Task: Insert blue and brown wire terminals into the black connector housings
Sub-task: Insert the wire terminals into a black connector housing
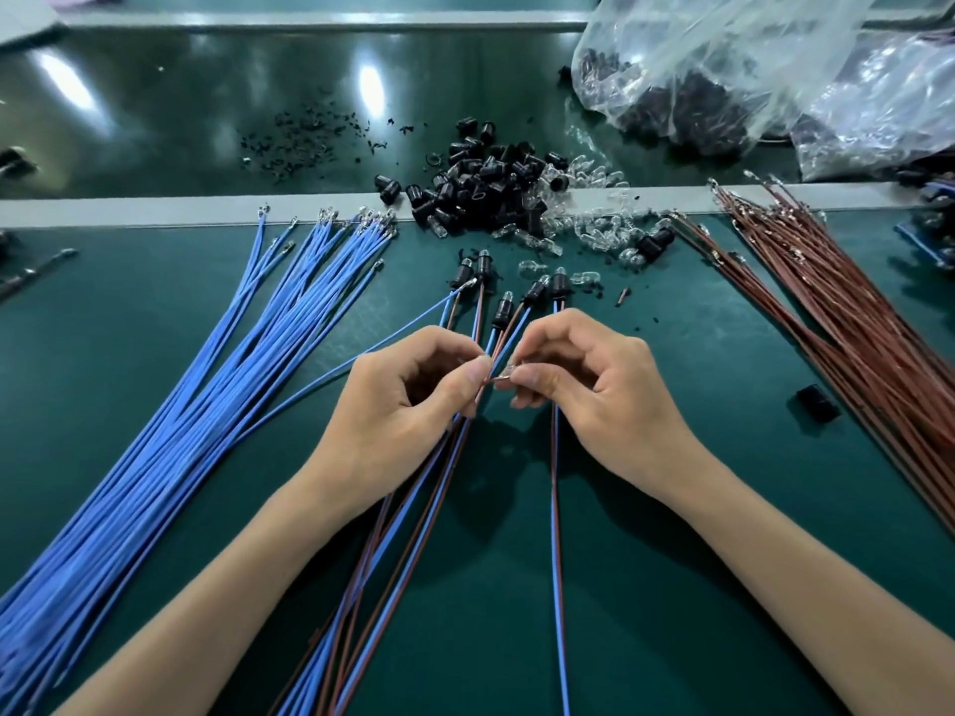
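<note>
Left hand (413,390) pinches brown wire (487,382) tip. Right hand (589,390) pinches small clear part (509,375) against it, possibly bulb. Few finished assemblies (557,284) mid-desk. Blue wires (217,364) at left edge, brown wires (852,323) right, black housings (480,183) far edge: most unassembled.

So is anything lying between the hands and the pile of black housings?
Yes. A few finished housings lie on the mat between the left hand, right hand and the pile. Reaching over them looks easy.
</note>
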`<action>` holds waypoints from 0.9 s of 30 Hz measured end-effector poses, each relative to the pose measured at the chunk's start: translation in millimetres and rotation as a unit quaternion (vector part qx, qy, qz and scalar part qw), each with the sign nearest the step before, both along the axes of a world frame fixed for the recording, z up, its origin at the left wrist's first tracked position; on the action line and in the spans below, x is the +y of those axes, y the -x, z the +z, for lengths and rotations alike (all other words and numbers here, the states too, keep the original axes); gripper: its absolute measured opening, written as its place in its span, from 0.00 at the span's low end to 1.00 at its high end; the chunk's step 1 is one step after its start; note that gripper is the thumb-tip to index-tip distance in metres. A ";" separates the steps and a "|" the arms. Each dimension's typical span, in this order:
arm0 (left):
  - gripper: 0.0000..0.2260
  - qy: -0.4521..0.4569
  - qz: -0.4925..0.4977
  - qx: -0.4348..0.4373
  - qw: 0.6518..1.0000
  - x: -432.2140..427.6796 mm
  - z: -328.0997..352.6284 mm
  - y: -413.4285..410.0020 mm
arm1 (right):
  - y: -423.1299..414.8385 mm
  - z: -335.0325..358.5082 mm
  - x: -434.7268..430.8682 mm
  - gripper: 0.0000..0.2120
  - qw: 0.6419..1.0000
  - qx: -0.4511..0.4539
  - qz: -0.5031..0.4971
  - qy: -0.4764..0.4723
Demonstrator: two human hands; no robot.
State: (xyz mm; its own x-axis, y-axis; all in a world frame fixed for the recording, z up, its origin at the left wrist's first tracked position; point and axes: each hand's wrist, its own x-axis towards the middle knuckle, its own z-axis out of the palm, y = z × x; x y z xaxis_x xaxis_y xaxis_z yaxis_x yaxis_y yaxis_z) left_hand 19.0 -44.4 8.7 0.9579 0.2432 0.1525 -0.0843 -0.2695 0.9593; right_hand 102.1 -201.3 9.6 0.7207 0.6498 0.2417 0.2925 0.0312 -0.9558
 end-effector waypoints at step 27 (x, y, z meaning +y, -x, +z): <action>0.06 0.107 -0.010 0.018 0.994 -9.6 13.1 3.6 | 4.1 -2.3 2.1 0.08 0.984 -0.160 -0.076 -0.034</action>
